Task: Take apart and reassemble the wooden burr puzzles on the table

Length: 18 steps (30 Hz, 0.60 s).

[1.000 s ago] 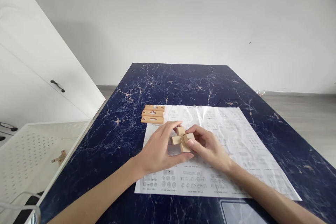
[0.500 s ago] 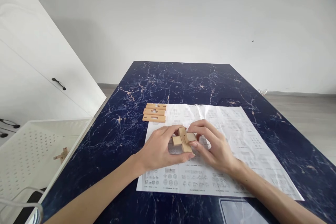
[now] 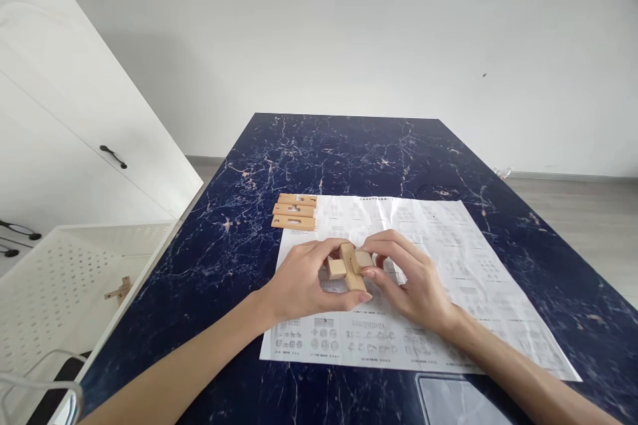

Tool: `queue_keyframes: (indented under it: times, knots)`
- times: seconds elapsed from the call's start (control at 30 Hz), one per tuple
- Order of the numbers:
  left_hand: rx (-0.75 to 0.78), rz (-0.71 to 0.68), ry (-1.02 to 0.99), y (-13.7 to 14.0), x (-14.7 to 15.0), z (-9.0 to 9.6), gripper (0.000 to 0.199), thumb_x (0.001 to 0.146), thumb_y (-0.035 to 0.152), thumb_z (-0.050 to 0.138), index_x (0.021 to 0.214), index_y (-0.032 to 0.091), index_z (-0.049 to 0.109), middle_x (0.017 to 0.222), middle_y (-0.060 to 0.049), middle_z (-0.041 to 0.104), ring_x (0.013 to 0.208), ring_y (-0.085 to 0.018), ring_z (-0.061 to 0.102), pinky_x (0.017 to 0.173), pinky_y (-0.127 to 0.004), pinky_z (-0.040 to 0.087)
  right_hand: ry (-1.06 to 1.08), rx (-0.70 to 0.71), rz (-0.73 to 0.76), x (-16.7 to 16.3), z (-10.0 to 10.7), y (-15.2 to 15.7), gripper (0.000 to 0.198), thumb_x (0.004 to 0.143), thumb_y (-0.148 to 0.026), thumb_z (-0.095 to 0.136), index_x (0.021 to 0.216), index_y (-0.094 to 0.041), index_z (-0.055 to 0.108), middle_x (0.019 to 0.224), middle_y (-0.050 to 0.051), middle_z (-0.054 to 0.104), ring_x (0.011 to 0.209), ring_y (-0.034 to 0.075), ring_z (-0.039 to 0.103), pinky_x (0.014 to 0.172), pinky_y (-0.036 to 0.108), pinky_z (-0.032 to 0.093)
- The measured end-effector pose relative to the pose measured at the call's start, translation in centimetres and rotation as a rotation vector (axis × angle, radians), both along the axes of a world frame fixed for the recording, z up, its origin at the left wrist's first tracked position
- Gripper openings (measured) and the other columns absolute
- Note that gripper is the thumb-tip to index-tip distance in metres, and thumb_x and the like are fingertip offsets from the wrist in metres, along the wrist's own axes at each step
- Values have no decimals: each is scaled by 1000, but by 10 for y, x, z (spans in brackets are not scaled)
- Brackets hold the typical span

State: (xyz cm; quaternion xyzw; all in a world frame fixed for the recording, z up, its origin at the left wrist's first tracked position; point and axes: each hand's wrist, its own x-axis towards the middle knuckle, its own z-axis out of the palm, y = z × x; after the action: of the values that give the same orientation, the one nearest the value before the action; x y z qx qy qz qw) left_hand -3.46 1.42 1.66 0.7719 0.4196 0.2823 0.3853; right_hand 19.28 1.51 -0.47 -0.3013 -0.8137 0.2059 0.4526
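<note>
Blocks (image 3: 354,276): smooth, matt wood. Sheet (image 3: 448,246): creased paper. Tabletop (image 3: 339,156): smooth, marbled.

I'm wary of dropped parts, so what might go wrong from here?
The crossed wooden blocks might slip or separate, since the left hand and right hand grip different parts of them. The creased printed sheet might shift under the right forearm, nudging the three numbered wooden bars overlapping its corner.

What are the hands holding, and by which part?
A wooden cross: the left hand at the long piece's two ends, the right hand pinching the block on the right.
</note>
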Motion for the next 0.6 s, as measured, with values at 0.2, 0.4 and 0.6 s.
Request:
queue_keyframes:
  times: [0.2,0.4,0.6]
  knots:
    - [10,33,-2,0,1,-1,59,79,58,85,122,23,65,108,-4,78,94,-25,72,87,-38,56,-17,-8,-25,0,0,1,10,109,-30,60,116,-24,64,102,9,70,80,21,65,65,37,59]
    - [9,30,13,-1,1,1,57,80,59,84,121,24,66,107,-4,79,94,-26,73,87,-39,56,-46,-41,4,1,0,1,12,110,-31,59,118,-24,64,103,9,72,82,22,68,64,37,58]
    - [41,56,15,-1,2,0,54,79,57,84,117,24,66,100,-2,78,87,-24,72,83,-37,57,-28,-75,-22,-1,0,-1,9,109,-27,62,116,-24,65,103,7,73,82,20,66,68,38,58]
